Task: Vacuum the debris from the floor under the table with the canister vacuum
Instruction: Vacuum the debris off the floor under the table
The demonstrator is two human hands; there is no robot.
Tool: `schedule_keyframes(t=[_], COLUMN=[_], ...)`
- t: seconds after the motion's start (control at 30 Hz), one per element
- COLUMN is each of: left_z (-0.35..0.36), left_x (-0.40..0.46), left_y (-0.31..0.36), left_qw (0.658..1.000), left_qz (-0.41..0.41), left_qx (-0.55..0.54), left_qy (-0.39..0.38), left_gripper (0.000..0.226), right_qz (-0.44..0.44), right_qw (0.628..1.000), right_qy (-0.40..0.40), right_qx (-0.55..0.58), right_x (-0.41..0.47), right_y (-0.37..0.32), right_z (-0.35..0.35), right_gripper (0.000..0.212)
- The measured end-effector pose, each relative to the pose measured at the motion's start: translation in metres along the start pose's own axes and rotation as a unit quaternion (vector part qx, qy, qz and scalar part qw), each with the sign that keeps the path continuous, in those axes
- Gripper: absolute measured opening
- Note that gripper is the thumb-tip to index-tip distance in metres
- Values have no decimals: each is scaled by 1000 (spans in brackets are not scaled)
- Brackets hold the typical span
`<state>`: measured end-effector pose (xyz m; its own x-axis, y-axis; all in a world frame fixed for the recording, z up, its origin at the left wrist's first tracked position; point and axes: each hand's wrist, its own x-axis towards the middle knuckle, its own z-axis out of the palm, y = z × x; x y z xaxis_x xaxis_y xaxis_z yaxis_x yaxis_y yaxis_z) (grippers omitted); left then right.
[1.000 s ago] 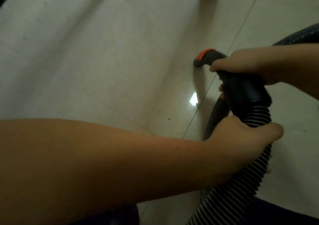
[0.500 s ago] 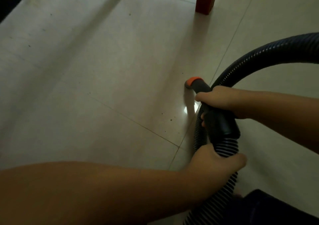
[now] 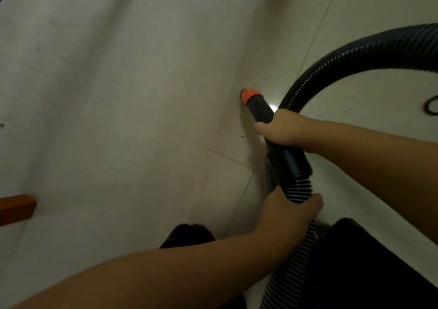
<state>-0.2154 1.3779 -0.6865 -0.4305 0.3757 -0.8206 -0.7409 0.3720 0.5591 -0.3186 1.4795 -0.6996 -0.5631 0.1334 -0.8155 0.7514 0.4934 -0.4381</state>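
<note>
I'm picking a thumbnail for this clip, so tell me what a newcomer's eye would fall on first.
The orange nozzle tip stands out at centre, bright against the pale tiled floor. Just behind it the right hand grips the black wand, while the left hand holds the ribbed hose lower down. The black hose arcs off to the right edge, and an orange-brown wooden piece shows at the left edge.

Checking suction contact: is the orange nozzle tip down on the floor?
Cannot tell. The orange nozzle tip points down at the floor; contact unclear.
</note>
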Motion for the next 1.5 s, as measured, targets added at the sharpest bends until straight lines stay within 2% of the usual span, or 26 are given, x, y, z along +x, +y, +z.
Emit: schedule_keyframes(t=[0.1, 0.27, 0.47, 0.63, 0.77, 0.97, 1.07, 1.17, 1.33, 1.4, 1.5], left_z=[-4, -7, -17, -43, -48, -44, -39, -25, -5, -2, 11], left_x=[-21, -61, -102, -99, -82, -90, -111, -142, -196, -223, -273], left_y=[-16, -44, -91, -100, -91, -76, -59, -39, 0, 18, 49], left_qw=[999, 996, 995, 996, 995, 991, 991, 989, 986, 989, 994], left_qz=[-23, -56, -88, -62, -45, -50, -57, -35, 9, 31, 52], left_qx=[33, 73, 25, 25, 25, -3, 29, 79, 104, 91, 85], left_qy=[-3, -7, 35, 66, 83, 122, 116, 117, 134, 115, 41], left_gripper=[17, 16, 12, 15, 7, 7, 12, 19, 14, 12, 12], right_qz=[12, 34, 42, 47, 44, 53, 67, 31, -32, -43, -59], right_qw=[1000, 999, 998, 995, 991, 990, 979, 973, 954, 941, 928], right_qy=[1, -11, -37, 19, 45, -25, -3, 17, 71, 78, 100], right_qx=[10, 27, 36, 81, 119, 124, 194, 230, 288, 327, 353], right_x=[-18, -52, -81, -74, -58, -64, -90, -127, -202, -236, -296], right_y=[11, 29, 34, 23, 18, 1, 1, -5, -27, -36, -45], right_z=[21, 50, 105, 129, 120, 112, 96, 70, 28, 12, -17], right_gripper=[53, 50, 52, 52, 49, 45, 49, 41, 31, 33, 33])
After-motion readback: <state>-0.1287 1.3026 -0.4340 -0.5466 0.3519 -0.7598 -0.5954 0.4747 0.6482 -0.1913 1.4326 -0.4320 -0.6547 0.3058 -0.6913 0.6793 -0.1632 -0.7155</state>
